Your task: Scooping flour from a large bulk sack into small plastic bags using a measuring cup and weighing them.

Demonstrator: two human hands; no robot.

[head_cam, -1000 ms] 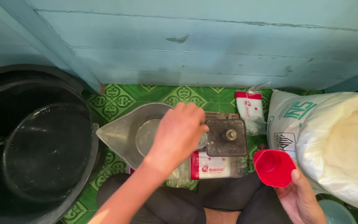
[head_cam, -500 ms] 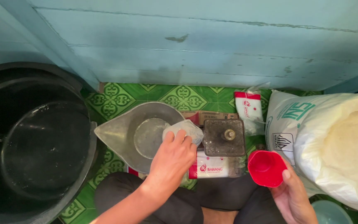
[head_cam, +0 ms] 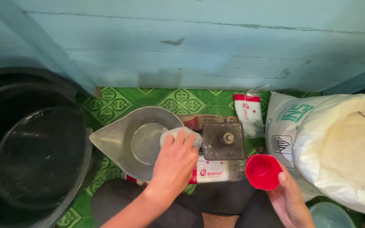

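Red cup [head_cam: 262, 171] in right hand [head_cam: 290, 200]; left hand [head_cam: 175, 164] clasps white bag [head_cam: 178, 135].

You are looking down at a floor [head_cam: 165, 99] covered in green patterned sheeting, running up to a pale blue plank wall at 12 o'clock. At 9 o'clock a big black tub [head_cam: 26, 147] sits on it, holding dark water. Near the centre rests a grey metal scoop pan [head_cam: 127, 141], its spout toward the tub. Just beside it at 3 o'clock stands a small dark scale [head_cam: 223, 141] with flat packets around it. At 3 o'clock, further out, a white sack [head_cam: 317, 139] stands open, full of white grain.
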